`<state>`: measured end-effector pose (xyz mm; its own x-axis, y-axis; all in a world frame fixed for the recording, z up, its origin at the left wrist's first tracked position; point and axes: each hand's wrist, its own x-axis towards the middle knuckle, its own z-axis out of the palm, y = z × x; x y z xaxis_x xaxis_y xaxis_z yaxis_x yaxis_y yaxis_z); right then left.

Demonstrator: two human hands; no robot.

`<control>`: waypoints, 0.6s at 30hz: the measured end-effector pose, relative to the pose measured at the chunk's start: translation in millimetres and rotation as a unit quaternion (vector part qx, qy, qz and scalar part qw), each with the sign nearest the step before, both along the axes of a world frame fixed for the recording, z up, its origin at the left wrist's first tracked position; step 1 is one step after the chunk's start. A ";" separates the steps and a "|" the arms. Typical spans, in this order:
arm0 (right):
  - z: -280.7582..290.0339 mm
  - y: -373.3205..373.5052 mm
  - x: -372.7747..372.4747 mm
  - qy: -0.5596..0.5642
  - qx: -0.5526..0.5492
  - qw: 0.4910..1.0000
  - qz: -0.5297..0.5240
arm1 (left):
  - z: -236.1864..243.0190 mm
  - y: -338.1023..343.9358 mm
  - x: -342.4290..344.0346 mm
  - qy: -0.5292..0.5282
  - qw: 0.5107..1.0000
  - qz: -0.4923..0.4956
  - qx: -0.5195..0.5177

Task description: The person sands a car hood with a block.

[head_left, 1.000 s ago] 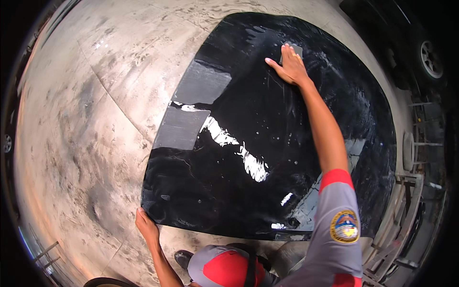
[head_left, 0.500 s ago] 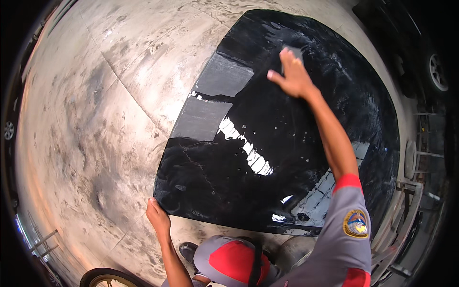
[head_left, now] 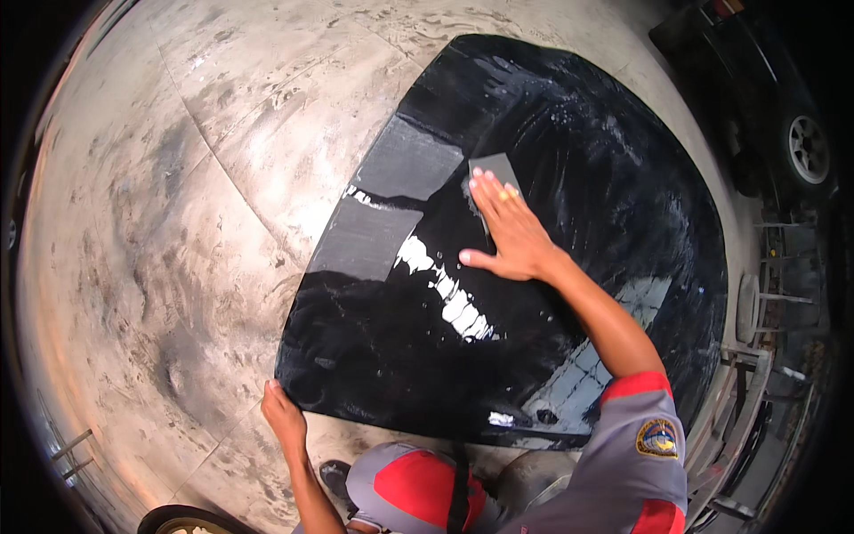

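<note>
A large black car hood (head_left: 578,240) lies over the floor in front of me, its surface wet and streaked with whitish residue. My right hand (head_left: 511,224) holds a grey sheet of sandpaper (head_left: 495,165) flat against it, fingers stretched over the sheet and thumb out to the left. Part of the sheet is hidden under the palm. At the hood's near left corner, my left hand (head_left: 284,415) is closed on the edge, fingers partly hidden. White reflections (head_left: 452,298) and several water drops show on the panel near my right hand.
Stained pale floor (head_left: 178,222) stretches to the left. A dark car with a silver wheel (head_left: 807,149) stands at the far right, above a metal frame (head_left: 738,400). Part of another wheel (head_left: 200,521) appears at the lower left, near my left forearm.
My right hand has swept the sandpaper nearer and to the left across the hood. My left hand stays on the corner; the whole view has shifted slightly.
</note>
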<state>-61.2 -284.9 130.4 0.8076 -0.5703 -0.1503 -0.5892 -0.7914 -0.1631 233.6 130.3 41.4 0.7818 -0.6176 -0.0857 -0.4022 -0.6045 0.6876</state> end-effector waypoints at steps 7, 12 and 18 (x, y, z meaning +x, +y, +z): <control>-36.0 -116.6 -6.1 -0.087 -0.138 0.969 -0.186 | 0.3 -4.4 -2.9 -0.039 0.999 0.008 0.003; -12.0 -10.2 -8.1 0.004 0.015 1.000 0.025 | -2.1 -5.2 -2.0 -0.020 1.000 0.007 0.009; -18.3 -111.4 12.1 -0.085 -0.104 0.970 -0.201 | 2.0 -4.1 0.3 -0.024 0.999 -0.008 0.025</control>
<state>-49.2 -396.3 112.2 0.5160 -0.8485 0.1175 -0.8360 -0.5287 -0.1470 234.0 126.2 43.4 0.7763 -0.6252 -0.0801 -0.4430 -0.6316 0.6363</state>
